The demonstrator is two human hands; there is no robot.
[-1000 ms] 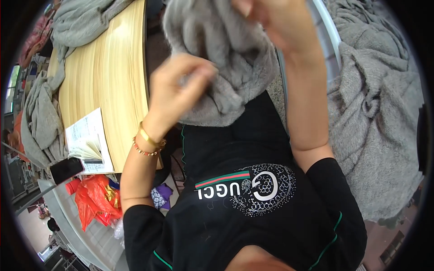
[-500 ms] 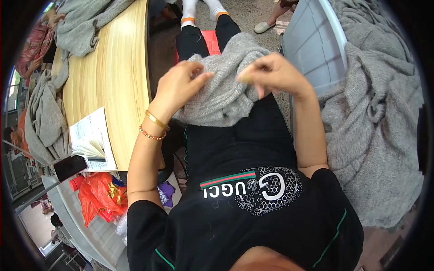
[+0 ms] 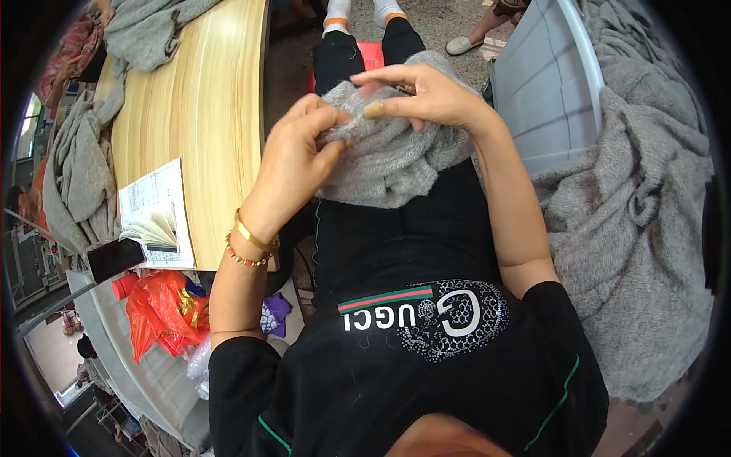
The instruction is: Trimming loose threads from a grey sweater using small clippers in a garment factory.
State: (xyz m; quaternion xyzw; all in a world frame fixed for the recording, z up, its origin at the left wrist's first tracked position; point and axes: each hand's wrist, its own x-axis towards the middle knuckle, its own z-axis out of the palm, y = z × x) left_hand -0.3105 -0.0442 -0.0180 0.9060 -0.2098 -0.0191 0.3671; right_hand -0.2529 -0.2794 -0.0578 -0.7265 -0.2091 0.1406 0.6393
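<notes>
A bunched grey knitted garment (image 3: 392,171) lies across my lap, over black trousers. My left hand (image 3: 304,141) pinches the garment's upper left edge between thumb and fingers; gold and beaded bracelets circle that wrist. Over the top of the same garment is my right hand (image 3: 426,99), its fingers stretched out and spread apart. Its thumb, with a yellowish tip, points at the knit close to the left fingertips. Whether that thumb touches the fabric I cannot tell.
At left stands a wooden table (image 3: 205,114) bearing grey knits (image 3: 76,171), an open notebook (image 3: 160,228) and a phone (image 3: 116,260). Red plastic bags (image 3: 167,312) lie below. On the right, more grey knits (image 3: 617,251) hang by a grey-blue bin (image 3: 552,84). Another person's foot (image 3: 461,46) shows ahead.
My right hand has moved left across the garment and its fingers have spread. My left hand has closed from a loose curl into a pinch on the knit.
</notes>
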